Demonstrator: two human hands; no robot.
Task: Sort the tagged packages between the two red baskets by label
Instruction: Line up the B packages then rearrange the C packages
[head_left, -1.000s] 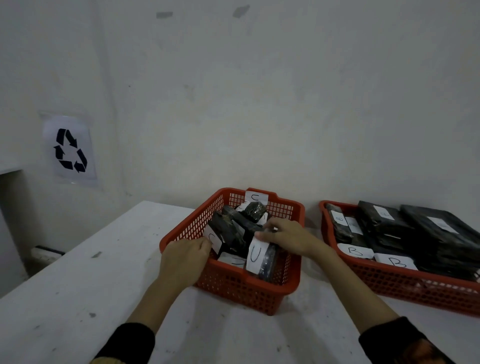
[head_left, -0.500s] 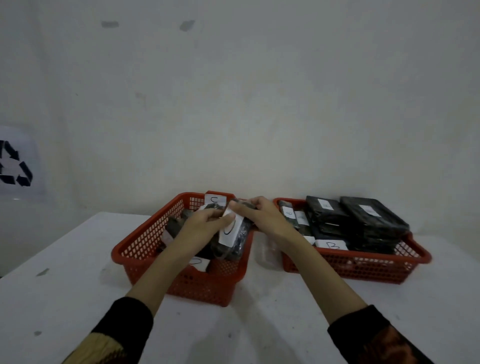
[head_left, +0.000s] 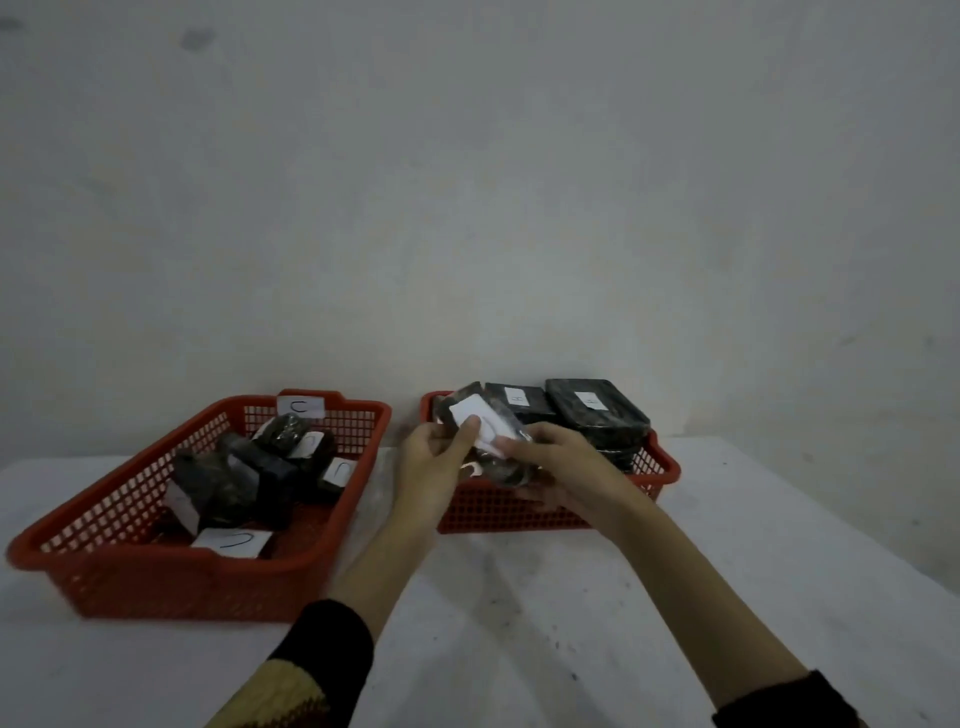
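Observation:
Two red mesh baskets stand on the white table. The left basket (head_left: 130, 525) holds several black wrapped packages with white tags marked C. The right basket (head_left: 662, 465) holds several flat black packages with white tags. Over the right basket's front left part I hold one black package with a white tag (head_left: 485, 423). My left hand (head_left: 434, 460) grips its left side, thumb on the tag. My right hand (head_left: 563, 460) grips its right side. The letter on this tag is partly hidden.
The white table (head_left: 519, 623) runs from the near edge to a plain grey wall behind the baskets. A narrow gap separates the two baskets. A C tag (head_left: 300, 406) is fixed to the left basket's back rim.
Both hands lifted the tagged package out of the left basket and carried it right, over the right basket. The view panned right, and the recycling sign left the frame.

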